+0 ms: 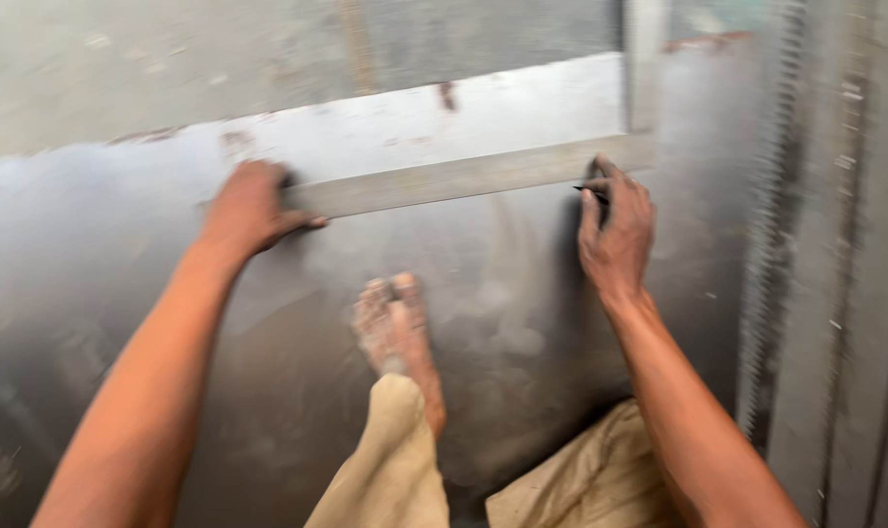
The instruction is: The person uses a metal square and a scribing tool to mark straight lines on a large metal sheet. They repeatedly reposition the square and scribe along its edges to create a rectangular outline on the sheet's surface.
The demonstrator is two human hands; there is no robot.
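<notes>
A long flat metal square (463, 176) lies across a dark steel sheet (121, 284) on the floor. My left hand (248, 207) presses down on the left end of its long arm. My right hand (615, 227) holds a thin dark marking tool (592, 191), its tip against the lower edge of the square near the corner where the short arm (644, 68) runs upward. The picture is blurred by motion.
My bare foot (397, 337) stands on the sheet between my arms, with tan trouser legs (395, 460) below. A lighter metal strip (414, 127) lies behind the square. Ridged metal edges (786, 225) run along the right side. Grey concrete floor (170, 59) shows at the top.
</notes>
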